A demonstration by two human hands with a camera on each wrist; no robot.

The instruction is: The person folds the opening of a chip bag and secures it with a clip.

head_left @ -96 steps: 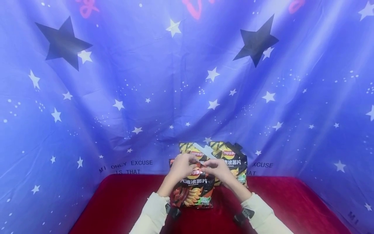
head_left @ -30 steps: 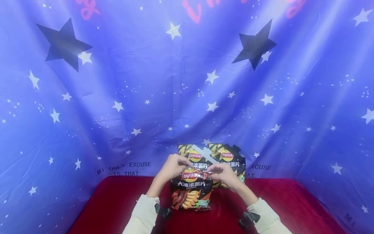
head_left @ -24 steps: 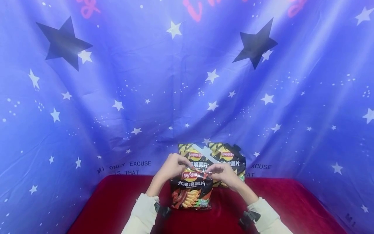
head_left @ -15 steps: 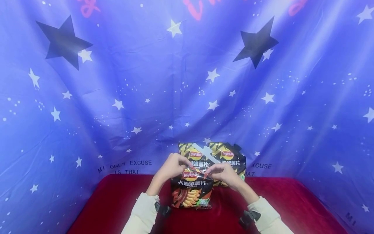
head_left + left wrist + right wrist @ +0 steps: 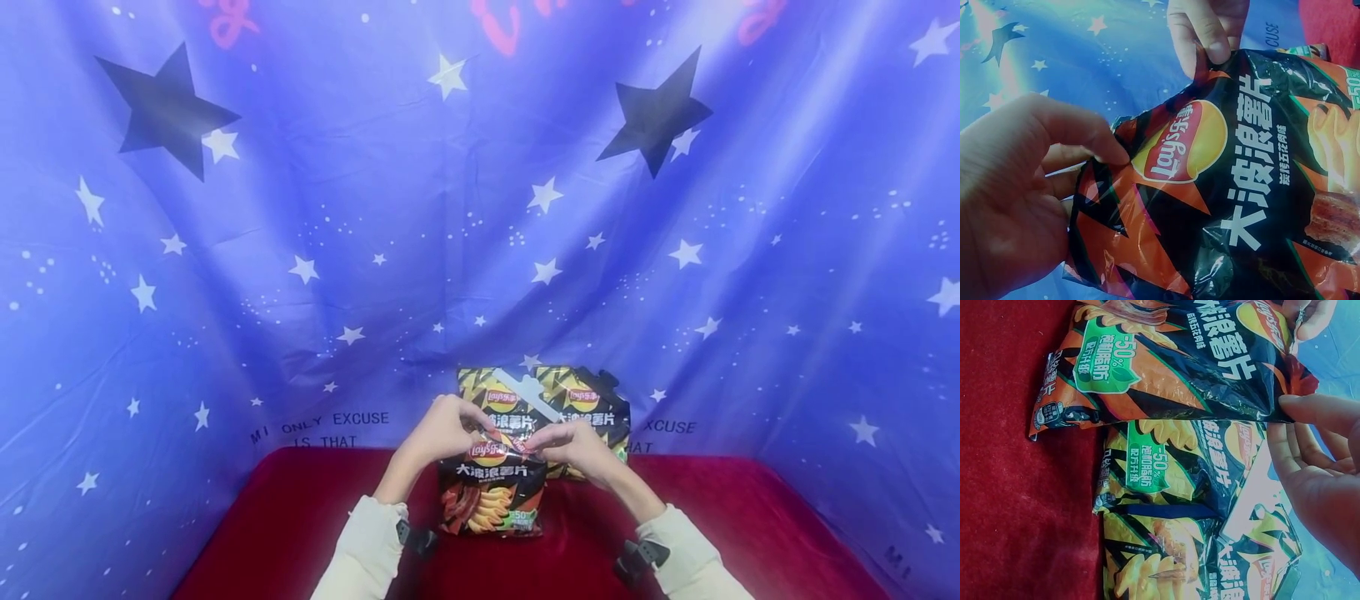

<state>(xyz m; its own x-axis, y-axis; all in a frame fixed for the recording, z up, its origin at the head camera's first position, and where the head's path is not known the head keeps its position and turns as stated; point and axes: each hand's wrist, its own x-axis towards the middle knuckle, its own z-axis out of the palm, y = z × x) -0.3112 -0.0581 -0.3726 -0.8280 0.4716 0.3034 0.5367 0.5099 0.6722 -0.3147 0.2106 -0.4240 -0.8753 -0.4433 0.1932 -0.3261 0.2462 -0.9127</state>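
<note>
A black-and-orange bag of potato chips stands on the red cloth in the head view, its front towards me. My left hand pinches its top edge at the left between thumb and fingers. Opposite it, my right hand pinches the top right corner, as the right wrist view also shows. In the left wrist view the bag's top edge looks creased and bent between the two hands. Behind stand two black-and-yellow chip bags: the left one carries a white sealing clip, the right one a black sealing clip.
A table with red velvet cloth lies under the bags. Close behind it hangs a blue curtain with stars and lettering, reaching round both sides. Dark wrist cameras sit at both cuffs.
Since the earliest frame, my hands have moved apart and slightly down at the bag's top, uncovering its logo. Over the last second, more red of the top edge shows between my fingers.
</note>
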